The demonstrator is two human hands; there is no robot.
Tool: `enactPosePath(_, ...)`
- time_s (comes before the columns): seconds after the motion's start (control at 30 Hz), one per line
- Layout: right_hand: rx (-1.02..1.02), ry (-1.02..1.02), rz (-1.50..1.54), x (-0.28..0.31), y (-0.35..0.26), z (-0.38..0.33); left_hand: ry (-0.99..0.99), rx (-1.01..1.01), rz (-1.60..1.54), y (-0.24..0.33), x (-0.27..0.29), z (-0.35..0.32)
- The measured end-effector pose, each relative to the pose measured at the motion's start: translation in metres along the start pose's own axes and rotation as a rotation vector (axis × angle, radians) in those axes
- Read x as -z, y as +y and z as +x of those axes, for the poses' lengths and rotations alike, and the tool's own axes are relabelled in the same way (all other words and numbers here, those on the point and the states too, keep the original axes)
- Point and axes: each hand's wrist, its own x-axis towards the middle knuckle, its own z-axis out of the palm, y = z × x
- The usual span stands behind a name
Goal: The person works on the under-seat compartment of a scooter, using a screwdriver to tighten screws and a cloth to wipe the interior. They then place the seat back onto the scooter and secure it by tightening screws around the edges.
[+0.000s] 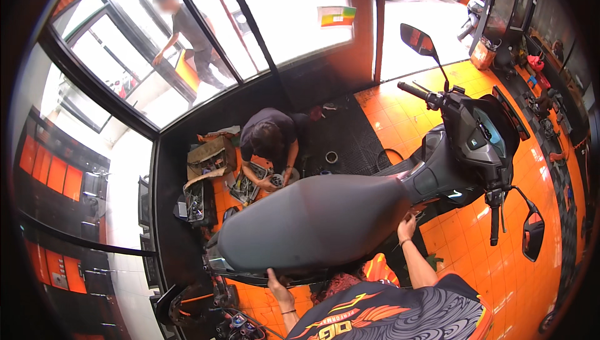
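Neither of my hands shows in the head view. Nearest below me a co-worker in a dark printed shirt leans, back toward me, over a dark grey scooter. That person's left hand is at the near lower edge of the long seat. Their right hand is by the seat's front end, against the body panel; what its fingers hold cannot be made out. Across the scooter, a second co-worker bends low with both hands on a round metal part.
Beside the second co-worker lie an open cardboard box, a tray of tools and a black mat. The scooter's mirrors stick out at the right. Tools line the right wall. Someone walks behind the glass.
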Motion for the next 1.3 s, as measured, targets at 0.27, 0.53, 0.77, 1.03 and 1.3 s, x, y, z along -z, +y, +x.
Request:
enactPosePath(0.27,-0.081,-0.35,0.349,0.003,0.024,-0.122,-0.677,-0.753,0.391,0.116,-0.13,-0.039)
enactPosePath(0.53,0.031,-0.253,0.346,0.068,-0.036,-0.178,-1.046,-0.734,0.304,0.15,-0.253,-0.13)
enactPosePath(0.77,0.128,-0.12,0.232,0.131,-0.042,-0.167,-1.228,-0.609,0.056,0.118,-0.289,-0.181)
enactPosePath(1.03,0.255,-0.185,0.362,0.148,-0.044,-0.144,-1.426,-0.655,0.11,0.099,-0.319,-0.198)
enactPosePath(1.3,0.143,-0.496,0.2,0.106,-0.058,-0.053,-1.576,-0.699,0.074,0.081,-0.366,-0.184)
